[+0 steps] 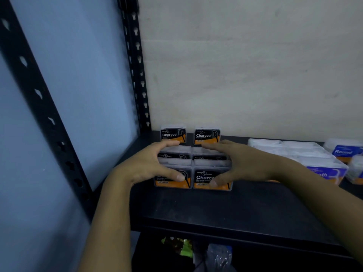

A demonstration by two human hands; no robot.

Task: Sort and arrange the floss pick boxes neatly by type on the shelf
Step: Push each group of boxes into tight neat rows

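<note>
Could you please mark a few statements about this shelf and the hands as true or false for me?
1. The left hand has its thumb on the front left Charcoal box. True.
2. The right hand holds a blue-labelled box. False: its thumb lies on the front right Charcoal box.
3. The Charcoal boxes stand at the right end of the shelf. False: they stand at its left end, beside the black upright.
4. The blue-labelled Round box sits to the right of the Charcoal boxes. True.
5. The Charcoal boxes form a single row. False: they stand two side by side, three rows deep.
</note>
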